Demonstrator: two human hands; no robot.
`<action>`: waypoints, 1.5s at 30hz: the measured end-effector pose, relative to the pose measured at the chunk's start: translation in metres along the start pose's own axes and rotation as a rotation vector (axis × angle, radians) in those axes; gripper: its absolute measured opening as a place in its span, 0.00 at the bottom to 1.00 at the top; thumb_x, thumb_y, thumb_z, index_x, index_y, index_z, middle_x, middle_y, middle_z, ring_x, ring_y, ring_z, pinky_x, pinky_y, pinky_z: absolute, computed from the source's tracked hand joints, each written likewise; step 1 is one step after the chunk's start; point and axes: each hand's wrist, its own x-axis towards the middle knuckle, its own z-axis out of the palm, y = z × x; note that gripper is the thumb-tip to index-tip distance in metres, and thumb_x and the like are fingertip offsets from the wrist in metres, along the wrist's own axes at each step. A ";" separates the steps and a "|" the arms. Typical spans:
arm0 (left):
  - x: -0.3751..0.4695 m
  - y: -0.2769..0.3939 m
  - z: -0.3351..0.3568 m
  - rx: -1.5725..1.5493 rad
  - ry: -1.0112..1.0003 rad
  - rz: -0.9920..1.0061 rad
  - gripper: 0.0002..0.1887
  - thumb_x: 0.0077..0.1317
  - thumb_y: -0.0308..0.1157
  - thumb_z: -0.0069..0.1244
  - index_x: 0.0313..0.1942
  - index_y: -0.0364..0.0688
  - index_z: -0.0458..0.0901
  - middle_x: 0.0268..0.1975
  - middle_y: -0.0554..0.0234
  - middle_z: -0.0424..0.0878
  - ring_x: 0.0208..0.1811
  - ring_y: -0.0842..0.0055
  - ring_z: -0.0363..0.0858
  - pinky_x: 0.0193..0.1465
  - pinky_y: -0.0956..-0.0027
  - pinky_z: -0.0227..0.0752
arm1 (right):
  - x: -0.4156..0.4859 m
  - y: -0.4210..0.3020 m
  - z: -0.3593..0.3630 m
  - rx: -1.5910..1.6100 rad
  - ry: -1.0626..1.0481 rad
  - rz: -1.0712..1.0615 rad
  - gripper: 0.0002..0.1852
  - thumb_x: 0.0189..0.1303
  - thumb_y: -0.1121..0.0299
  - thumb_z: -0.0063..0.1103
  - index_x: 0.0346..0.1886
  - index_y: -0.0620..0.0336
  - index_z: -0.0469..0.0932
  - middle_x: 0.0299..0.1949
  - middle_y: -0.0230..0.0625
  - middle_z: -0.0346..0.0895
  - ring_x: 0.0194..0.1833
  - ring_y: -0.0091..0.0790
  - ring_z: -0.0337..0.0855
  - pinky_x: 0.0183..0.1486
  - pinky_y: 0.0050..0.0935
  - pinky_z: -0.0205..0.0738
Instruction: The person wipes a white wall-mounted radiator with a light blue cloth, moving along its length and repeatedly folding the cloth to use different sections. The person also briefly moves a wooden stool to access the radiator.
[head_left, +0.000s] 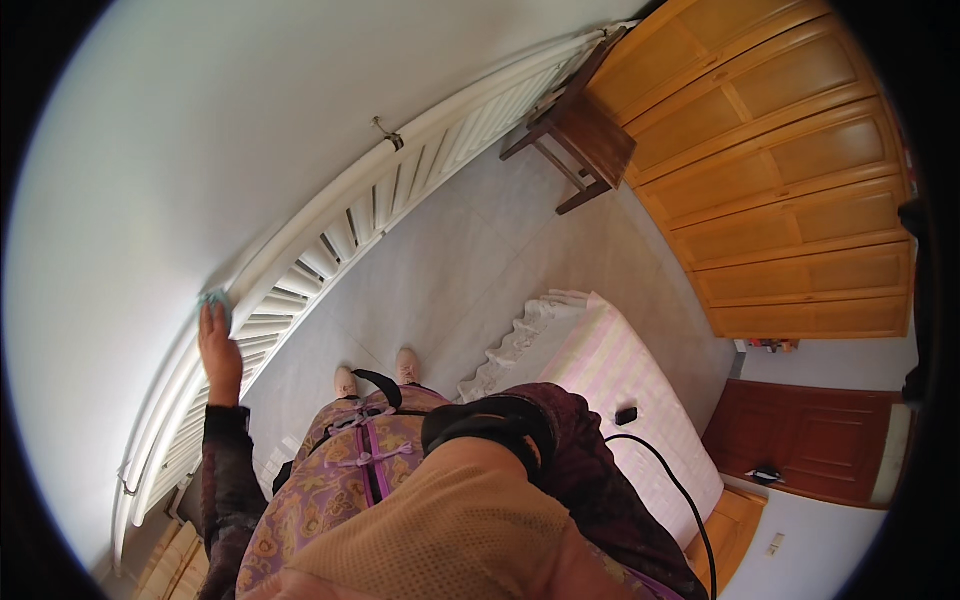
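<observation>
My left hand is at the left, reaching out to the top pipe of a white radiator along the wall. Under its fingers a light blue cloth is pressed on the pipe, beside the wall. The fingers lie nearly straight over the cloth. My right hand is out of view; only the dark patterned sleeve of that arm shows, bent beside my body. In front of me are my patterned clothing and my two light shoes on the tiled floor.
A bed with a pink striped cover and lace edge is at the right, a small black object on it. A dark wooden chair stands by the radiator's far end, next to wooden cabinets. Beyond is a red-brown door.
</observation>
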 end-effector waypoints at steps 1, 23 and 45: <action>-0.011 -0.012 -0.005 0.018 0.018 -0.029 0.36 0.50 0.10 0.40 0.64 0.35 0.69 0.69 0.42 0.65 0.71 0.50 0.61 0.71 0.55 0.58 | 0.000 -0.002 -0.001 0.006 -0.001 -0.003 0.17 0.60 0.59 0.64 0.45 0.58 0.74 0.64 0.42 0.65 0.67 0.39 0.63 0.69 0.41 0.55; 0.082 0.130 0.058 -0.003 -0.001 0.123 0.31 0.53 0.15 0.40 0.62 0.30 0.70 0.68 0.36 0.64 0.72 0.47 0.58 0.72 0.52 0.55 | -0.304 -0.132 -0.062 -1.491 1.154 0.885 0.07 0.62 0.72 0.62 0.33 0.62 0.73 0.30 0.32 0.75 0.34 0.27 0.76 0.39 0.29 0.72; 0.065 0.119 0.065 0.080 0.021 -0.119 0.32 0.53 0.14 0.40 0.63 0.28 0.68 0.68 0.33 0.62 0.72 0.46 0.56 0.74 0.54 0.52 | -0.687 -0.118 0.022 -0.924 2.193 0.776 0.15 0.62 0.60 0.62 0.33 0.63 0.72 0.26 0.39 0.78 0.27 0.31 0.81 0.31 0.30 0.78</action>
